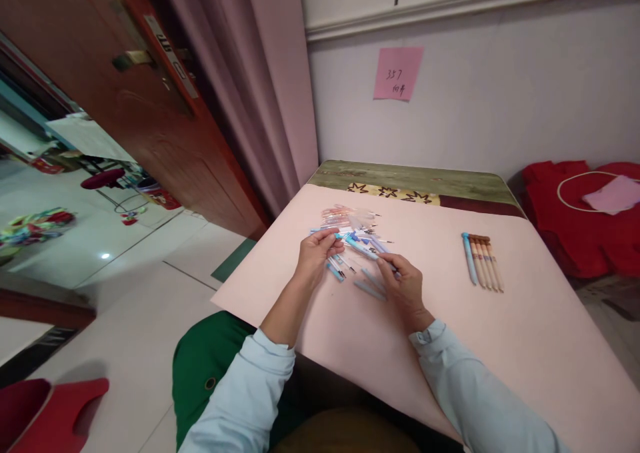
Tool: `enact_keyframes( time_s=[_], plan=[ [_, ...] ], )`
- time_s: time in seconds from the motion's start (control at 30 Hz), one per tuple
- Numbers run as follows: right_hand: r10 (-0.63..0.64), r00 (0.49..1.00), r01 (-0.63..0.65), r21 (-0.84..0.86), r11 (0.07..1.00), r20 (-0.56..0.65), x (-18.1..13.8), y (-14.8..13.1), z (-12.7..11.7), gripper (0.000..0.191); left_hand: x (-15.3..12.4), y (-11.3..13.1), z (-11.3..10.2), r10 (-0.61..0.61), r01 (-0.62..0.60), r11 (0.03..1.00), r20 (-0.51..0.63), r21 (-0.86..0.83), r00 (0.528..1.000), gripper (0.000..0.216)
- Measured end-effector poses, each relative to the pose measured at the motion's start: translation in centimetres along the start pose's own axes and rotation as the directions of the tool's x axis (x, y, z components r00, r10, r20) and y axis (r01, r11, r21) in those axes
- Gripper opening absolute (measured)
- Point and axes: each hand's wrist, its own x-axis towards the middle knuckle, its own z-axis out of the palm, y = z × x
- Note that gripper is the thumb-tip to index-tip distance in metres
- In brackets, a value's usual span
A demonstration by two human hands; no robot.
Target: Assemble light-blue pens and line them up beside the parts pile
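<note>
Between my hands is a light blue pen (361, 247) with a brighter blue top end. My left hand (316, 253) pinches the bright blue end with thumb and fingers. Around the other end of the barrel, my right hand (404, 285) is closed. Beneath the pen lies a loose pile of pen parts: clear and pinkish tubes (345, 214), thin refills with dark tips, and several blue pieces (336, 271). Pale blue barrels (369, 289) rest just left of my right hand. How the pen's pieces join is too small to tell.
To the right, a row of pens (481, 261), one blue and several beige with brown tops, lies on the pale pink table cover (440, 346). A red cloth-covered seat (550, 220) stands beyond the table's right edge. A wooden door (165, 146) and purple curtain (270, 73) border the left.
</note>
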Motion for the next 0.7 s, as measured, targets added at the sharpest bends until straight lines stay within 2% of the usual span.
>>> enact_keyframes(
  time_s=[0.17, 0.37, 0.7],
  plan=[
    [-0.003, 1.0, 0.003, 0.008, 1.0, 0.003, 0.0, 0.0, 0.0, 0.025, -0.2, 0.4, 0.0, 0.011, -0.012, 0.999, 0.015, 0.032, 1.0, 0.031],
    [-0.037, 0.999, 0.037, -0.005, 0.999, 0.031, -0.1, 0.2, 0.2, 0.022, -0.4, 1.5, 0.1, 0.051, -0.06, 0.986, 0.06, 0.157, 0.997, 0.031],
    [-0.148, 0.98, 0.16, -0.089, 0.983, 0.134, -0.1, 0.4, -0.1, 0.02, -1.1, 1.1, 0.3, 0.072, -0.076, 0.99, 0.036, 0.122, 0.997, 0.034]
  ],
)
